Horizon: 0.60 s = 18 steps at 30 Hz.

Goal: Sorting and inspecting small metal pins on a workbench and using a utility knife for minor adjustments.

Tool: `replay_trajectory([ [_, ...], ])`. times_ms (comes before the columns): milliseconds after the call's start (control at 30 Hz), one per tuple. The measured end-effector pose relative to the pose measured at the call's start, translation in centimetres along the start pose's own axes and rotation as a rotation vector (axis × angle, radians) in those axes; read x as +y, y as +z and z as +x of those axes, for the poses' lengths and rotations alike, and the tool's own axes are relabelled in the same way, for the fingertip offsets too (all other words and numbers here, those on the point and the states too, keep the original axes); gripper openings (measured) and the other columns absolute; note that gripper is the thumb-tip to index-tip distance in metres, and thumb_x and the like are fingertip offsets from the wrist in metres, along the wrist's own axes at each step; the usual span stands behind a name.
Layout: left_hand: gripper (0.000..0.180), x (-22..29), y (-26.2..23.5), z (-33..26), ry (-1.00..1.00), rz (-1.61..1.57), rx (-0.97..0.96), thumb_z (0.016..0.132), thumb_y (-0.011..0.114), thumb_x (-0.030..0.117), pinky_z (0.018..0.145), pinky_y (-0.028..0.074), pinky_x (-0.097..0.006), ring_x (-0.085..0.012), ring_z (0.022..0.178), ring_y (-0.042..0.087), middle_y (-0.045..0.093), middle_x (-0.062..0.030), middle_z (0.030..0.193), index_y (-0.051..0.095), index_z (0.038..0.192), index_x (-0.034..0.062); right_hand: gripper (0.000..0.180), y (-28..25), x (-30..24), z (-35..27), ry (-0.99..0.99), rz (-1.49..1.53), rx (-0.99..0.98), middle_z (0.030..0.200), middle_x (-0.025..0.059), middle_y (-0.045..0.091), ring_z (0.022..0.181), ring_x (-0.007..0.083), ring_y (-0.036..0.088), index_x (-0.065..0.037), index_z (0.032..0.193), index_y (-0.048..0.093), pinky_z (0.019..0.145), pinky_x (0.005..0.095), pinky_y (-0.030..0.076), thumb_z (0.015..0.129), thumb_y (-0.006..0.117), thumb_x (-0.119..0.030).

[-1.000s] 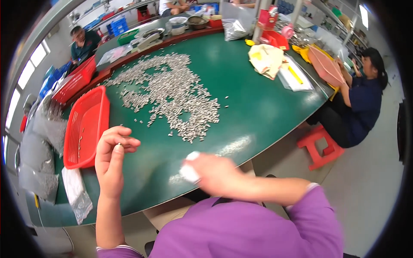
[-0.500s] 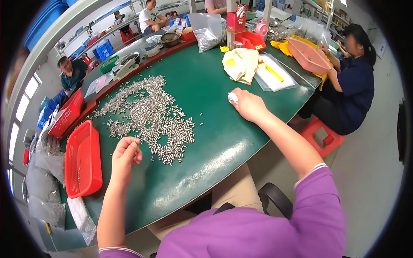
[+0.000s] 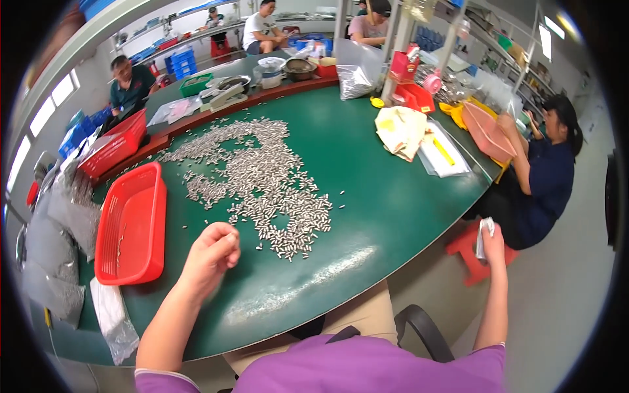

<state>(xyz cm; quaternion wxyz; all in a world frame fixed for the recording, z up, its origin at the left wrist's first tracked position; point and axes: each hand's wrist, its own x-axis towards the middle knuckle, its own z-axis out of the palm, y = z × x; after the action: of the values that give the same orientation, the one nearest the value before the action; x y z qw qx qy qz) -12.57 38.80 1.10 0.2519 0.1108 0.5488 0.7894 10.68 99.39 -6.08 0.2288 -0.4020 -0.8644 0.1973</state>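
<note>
My left hand (image 3: 211,257) is closed in a pinch above the green table (image 3: 314,141), beside the near edge of a spread of small silvery metal pins (image 3: 268,170). Whatever its fingertips hold, if anything, is hidden. Out past the table's right edge, my right hand (image 3: 495,245) grips a crumpled white cloth (image 3: 483,237), which pokes out above and below the fingers. A red plastic basket (image 3: 134,226) rests on the table left of my left hand, with a few small pieces inside.
Plastic bags of small parts (image 3: 52,255) line the left side, near a second red basket (image 3: 118,147). A beige cloth (image 3: 401,133) and a yellow strip on a white sheet (image 3: 452,154) lie at the right. A co-worker (image 3: 550,170) sits on a red stool (image 3: 472,252) holding a pink basket (image 3: 488,134).
My right hand has swung from over the table out to the right past its edge, still gripping the white cloth. My left hand stays pinched near the pins. The view has shifted.
</note>
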Motion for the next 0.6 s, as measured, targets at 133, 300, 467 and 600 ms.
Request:
replay_trajectory([
  [133,0.016,0.2,0.8,0.4,-0.073,0.003,-0.030,0.094,0.053,0.014,0.058,0.043,-0.021,-0.0085,0.066,0.053,0.060,-0.0010,0.084,0.057,0.106,0.0053,0.037,2.6,-17.7,-1.6,-0.334,0.315,0.045,0.110,0.0172,0.061,0.102,0.0272,0.060,-0.003,0.121,0.051,0.087,0.0345,0.046,0.088,0.058,-0.018],
  [300,0.021,-1.0,1.0,1.8,-0.116,-0.034,-0.019,0.095,0.051,0.018,0.064,0.048,-0.021,-0.0080,0.069,0.056,0.061,-0.0007,0.087,0.057,0.110,0.0031,0.039,8.3,-31.2,-1.5,-0.574,-0.265,-0.243,0.111,0.0176,0.059,0.104,0.0351,0.057,-0.008,0.112,0.058,0.085,0.0417,0.047,0.080,0.063,-0.029],
  [467,0.022,-1.3,0.9,2.3,-0.122,-0.079,-0.006,0.097,0.049,0.018,0.064,0.049,-0.021,-0.0086,0.070,0.057,0.060,-0.0010,0.086,0.056,0.111,0.0021,0.041,9.9,-39.2,-5.2,-1.180,0.192,-0.090,0.112,0.0143,0.056,0.106,0.0328,0.054,-0.009,0.108,0.061,0.089,0.0406,0.045,0.069,0.072,-0.016],
  [600,0.022,-1.6,-0.4,1.9,-0.097,-0.085,0.002,0.097,0.049,0.018,0.065,0.050,-0.023,-0.0103,0.070,0.059,0.060,-0.0026,0.084,0.057,0.111,0.0026,0.019,11.1,-43.9,-12.1,-1.398,0.658,-0.415,0.099,0.0056,0.058,0.096,0.0267,0.056,-0.013,0.091,0.066,0.083,0.0386,0.045,0.073,0.069,-0.012],
])
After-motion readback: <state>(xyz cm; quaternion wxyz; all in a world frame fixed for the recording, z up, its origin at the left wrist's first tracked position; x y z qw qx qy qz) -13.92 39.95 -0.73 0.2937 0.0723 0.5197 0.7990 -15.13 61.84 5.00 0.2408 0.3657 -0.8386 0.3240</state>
